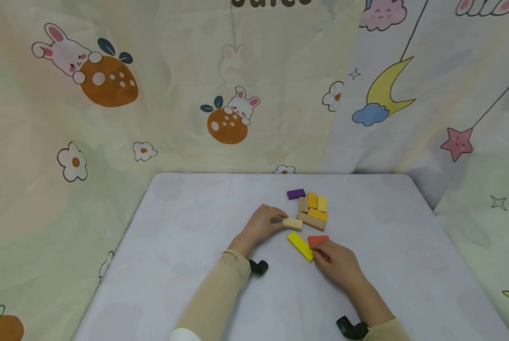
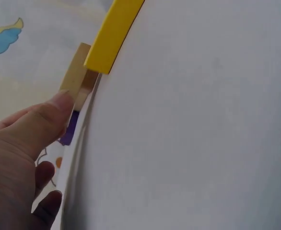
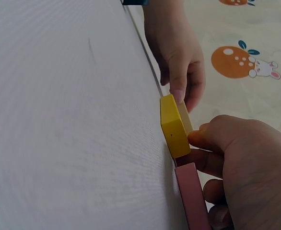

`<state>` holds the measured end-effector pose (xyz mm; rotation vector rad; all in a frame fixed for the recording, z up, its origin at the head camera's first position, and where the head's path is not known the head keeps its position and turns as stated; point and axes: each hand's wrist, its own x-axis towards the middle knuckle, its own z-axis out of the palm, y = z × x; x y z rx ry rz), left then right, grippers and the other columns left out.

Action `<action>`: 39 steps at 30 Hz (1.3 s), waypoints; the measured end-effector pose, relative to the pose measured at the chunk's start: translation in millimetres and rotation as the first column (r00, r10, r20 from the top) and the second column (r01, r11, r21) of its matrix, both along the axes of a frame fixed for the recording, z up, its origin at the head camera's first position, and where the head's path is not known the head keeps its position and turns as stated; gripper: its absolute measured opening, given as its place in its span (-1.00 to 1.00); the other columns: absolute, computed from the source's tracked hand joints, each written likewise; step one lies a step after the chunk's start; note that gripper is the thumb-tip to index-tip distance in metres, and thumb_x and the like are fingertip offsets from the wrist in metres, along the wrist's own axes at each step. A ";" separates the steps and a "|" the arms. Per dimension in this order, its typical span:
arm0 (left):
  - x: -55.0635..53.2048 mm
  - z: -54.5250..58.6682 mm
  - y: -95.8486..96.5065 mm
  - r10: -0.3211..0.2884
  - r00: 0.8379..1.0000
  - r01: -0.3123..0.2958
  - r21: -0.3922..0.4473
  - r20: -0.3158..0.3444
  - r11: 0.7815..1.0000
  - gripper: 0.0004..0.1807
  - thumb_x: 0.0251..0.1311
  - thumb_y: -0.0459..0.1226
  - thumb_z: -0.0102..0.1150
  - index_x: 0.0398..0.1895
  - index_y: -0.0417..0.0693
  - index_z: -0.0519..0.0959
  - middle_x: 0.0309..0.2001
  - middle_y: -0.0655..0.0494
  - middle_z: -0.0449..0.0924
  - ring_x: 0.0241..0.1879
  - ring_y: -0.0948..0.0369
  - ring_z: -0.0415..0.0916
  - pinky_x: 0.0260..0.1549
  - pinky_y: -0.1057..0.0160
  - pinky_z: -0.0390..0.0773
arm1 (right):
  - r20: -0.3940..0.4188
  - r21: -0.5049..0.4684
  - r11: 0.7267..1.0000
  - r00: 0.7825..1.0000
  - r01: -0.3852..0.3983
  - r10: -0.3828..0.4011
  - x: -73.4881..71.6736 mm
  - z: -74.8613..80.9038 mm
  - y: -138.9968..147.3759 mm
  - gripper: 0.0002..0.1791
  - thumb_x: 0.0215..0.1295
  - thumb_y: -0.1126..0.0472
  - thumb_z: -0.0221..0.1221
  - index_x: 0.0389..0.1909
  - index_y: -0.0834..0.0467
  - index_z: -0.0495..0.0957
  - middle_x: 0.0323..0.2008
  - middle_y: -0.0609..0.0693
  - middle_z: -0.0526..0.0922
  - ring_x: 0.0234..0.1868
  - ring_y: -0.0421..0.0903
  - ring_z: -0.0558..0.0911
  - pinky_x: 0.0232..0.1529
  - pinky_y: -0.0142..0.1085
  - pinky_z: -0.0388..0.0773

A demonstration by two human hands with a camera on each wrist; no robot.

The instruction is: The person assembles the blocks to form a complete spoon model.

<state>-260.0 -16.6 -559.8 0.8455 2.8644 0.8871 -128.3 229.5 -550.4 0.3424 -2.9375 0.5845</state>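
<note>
My left hand (image 1: 264,223) pinches a pale wooden block (image 1: 293,223) between thumb and fingertips. In the left wrist view, the thumb lies along this pale block (image 2: 76,72). Beside it is a long yellow block (image 1: 300,246), slanting toward my right hand (image 1: 336,263). The right thumb and forefinger are at that yellow block's near end (image 3: 175,127), with the thumb against it. An orange-red block (image 1: 318,239) lies right beside the right fingers, partly covered by them. In the right wrist view, the other fingers curl behind this reddish block (image 3: 193,196); their contact with it is unclear.
Just beyond the hands, several blocks lie grouped: a long brown one (image 1: 311,221), a small brown one (image 1: 303,204), and yellow-orange ones (image 1: 312,200). A purple block (image 1: 295,194) lies at their far left. The white table (image 1: 203,199) ends at a printed cloth backdrop (image 1: 173,118).
</note>
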 end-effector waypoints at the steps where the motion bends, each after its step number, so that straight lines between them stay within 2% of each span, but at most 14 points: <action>1: -0.3 1.4 -3.7 0.009 1.000 -0.009 0.015 0.006 1.000 -0.66 0.20 0.08 0.30 0.04 0.38 0.65 0.05 0.47 0.65 0.04 0.31 0.41 0.13 0.27 0.44 | 0.004 0.001 1.000 1.000 0.005 -0.005 0.3 0.1 0.1 -0.76 0.28 0.02 0.29 -0.05 -0.10 0.70 -0.21 -0.20 0.73 -0.34 -0.28 0.51 -0.28 -0.31 0.54; 7: -0.7 8.3 -23.0 0.067 0.997 -0.070 0.051 0.044 0.996 -0.68 0.18 0.07 0.33 0.00 0.38 0.66 0.05 0.44 0.65 0.07 0.27 0.40 0.15 0.21 0.45 | 0.012 -0.006 1.000 1.000 0.009 -0.009 0.8 0.6 1.3 -0.77 0.29 0.04 0.29 -0.05 -0.08 0.70 -0.23 -0.19 0.72 -0.33 -0.27 0.53 -0.25 -0.25 0.57; 13: 0.4 8.8 -39.9 0.095 0.995 -0.097 0.078 0.034 0.992 -0.68 0.16 0.06 0.34 -0.01 0.37 0.67 0.05 0.42 0.66 0.09 0.24 0.41 0.17 0.16 0.44 | 0.001 -0.006 1.000 1.000 0.005 -0.005 0.9 1.4 1.9 -0.77 0.28 0.05 0.30 -0.06 -0.07 0.70 -0.21 -0.17 0.73 -0.29 -0.24 0.58 -0.21 -0.21 0.60; 21: 2.9 5.0 -60.1 0.137 0.990 -0.132 0.111 -0.038 0.985 -0.70 0.11 0.04 0.39 -0.08 0.33 0.69 -0.02 0.42 0.70 0.04 0.22 0.46 0.11 0.17 0.47 | -0.002 -0.002 1.000 1.000 -0.007 0.007 1.1 1.6 2.5 -0.76 0.30 0.05 0.27 -0.05 -0.05 0.69 -0.17 -0.13 0.74 -0.20 -0.15 0.66 -0.13 -0.12 0.64; 28: 7.1 2.9 -74.3 0.151 0.984 -0.140 0.116 -0.095 0.983 -0.69 0.07 0.05 0.41 -0.10 0.31 0.71 -0.05 0.39 0.72 0.00 0.21 0.50 0.06 0.19 0.50 | -0.008 -0.009 1.000 1.000 -0.011 0.011 0.0 -0.7 3.1 -0.77 0.30 0.05 0.27 -0.05 -0.05 0.69 -0.18 -0.15 0.74 -0.24 -0.20 0.62 -0.19 -0.19 0.61; 35: 11.8 -1.0 -84.7 0.175 0.983 -0.168 0.114 -0.060 0.979 -0.67 0.06 0.04 0.42 -0.09 0.27 0.72 -0.05 0.34 0.73 0.00 0.18 0.50 0.06 0.16 0.49 | -0.019 -0.019 1.000 1.000 -0.015 0.015 0.7 -1.5 1.7 -0.77 0.31 0.05 0.27 -0.05 -0.06 0.69 -0.16 -0.14 0.74 -0.19 -0.16 0.65 -0.14 -0.14 0.63; 39: 13.7 -5.4 -89.1 0.192 0.981 -0.188 0.107 -0.025 0.976 -0.66 0.07 0.04 0.41 -0.07 0.28 0.72 -0.03 0.33 0.72 0.02 0.17 0.49 0.10 0.16 0.47 | -0.016 -0.021 1.000 1.000 -0.016 0.015 0.7 -1.5 0.2 -0.77 0.30 0.06 0.28 -0.05 -0.06 0.69 -0.19 -0.16 0.73 -0.24 -0.20 0.62 -0.19 -0.19 0.62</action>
